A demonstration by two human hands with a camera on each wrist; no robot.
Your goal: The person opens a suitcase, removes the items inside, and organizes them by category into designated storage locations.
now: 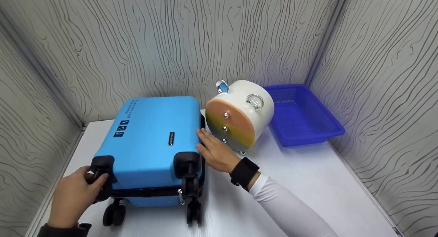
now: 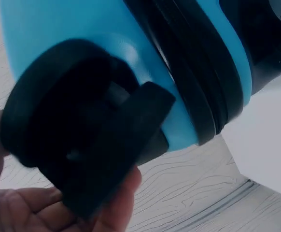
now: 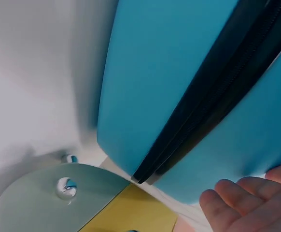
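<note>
A light blue hard-shell suitcase [image 1: 154, 117] lies flat on the white table, its wheeled end towards me. My left hand [image 1: 73, 194] grips a black caster wheel at its near left corner. In the left wrist view the fingers curl around that wheel [image 2: 123, 145]. With fingers extended, my right hand [image 1: 217, 153] rests against the suitcase's right side, near the front corner. The right wrist view has the fingertips [image 3: 222, 188] beside the blue shell, and the black zipper seam [image 3: 213, 96] runs along that side.
Right of the suitcase lies a white rounded box [image 1: 263, 93] with an orange, yellow and grey-green face and shiny knobs. Behind it to the right stands a blue plastic basket [image 1: 308, 141]. Wood-patterned walls [image 1: 191, 42] enclose the table's back and sides.
</note>
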